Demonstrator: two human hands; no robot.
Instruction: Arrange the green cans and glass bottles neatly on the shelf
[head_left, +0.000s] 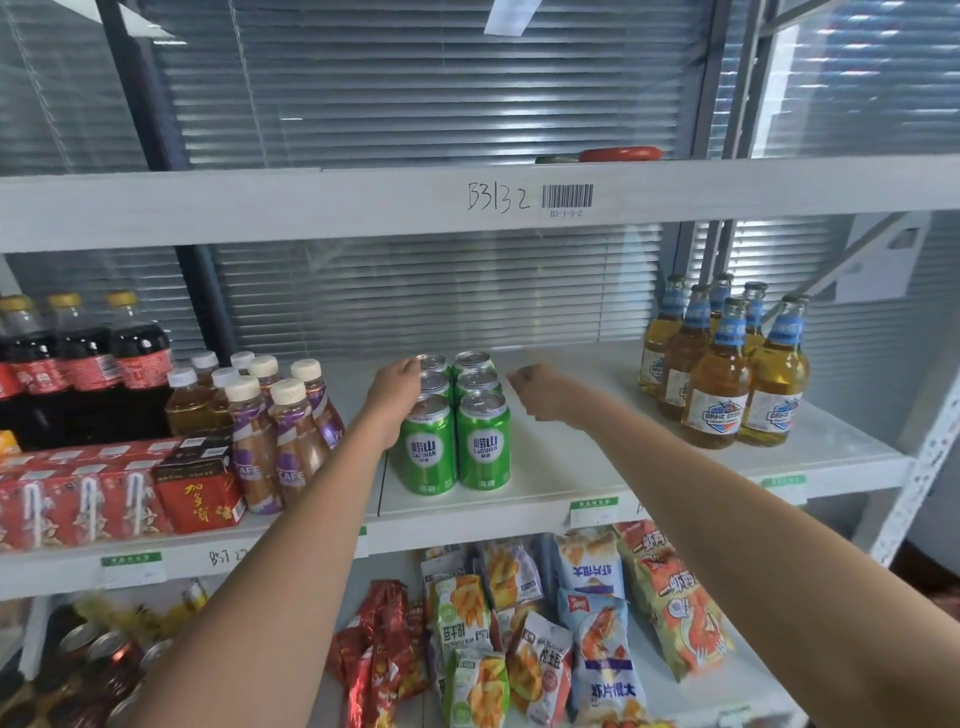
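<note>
Reaching up from the bottom of the frame, two bare forearms cross over the lower shelf, where snack bags (587, 629) lie heaped at the bottom centre and a few dark cans (98, 660) sit at the lower left. Above them runs the white middle shelf (571, 457), carrying everything the task concerns.

At the centre of the frame stand the green cans (454, 426), six of them upright in two rows of three running front to back, their sides touching. The left hand (396, 392) lies flat against the left flank of the block, fingers together and touching the rear and middle cans of that row; it presses rather than grips. The right hand (540, 389) hangs just to the right of the cans, apart from them, loosely curled with nothing in it.

Left of the cans, red drink cartons (109, 493) sit at the shelf's front edge, with purple-labelled café bottles (283, 436) beside them and dark cola bottles (83, 364) behind. Well apart at the right of the frame, the glass bottles (727, 364) of amber drink cluster upright, blue-collared, some touching.

Farther up, the upper shelf edge (311, 202) bears handwritten "B3132" and a barcode sticker (567, 197). Grey window blinds (415, 88) fill the background.
</note>
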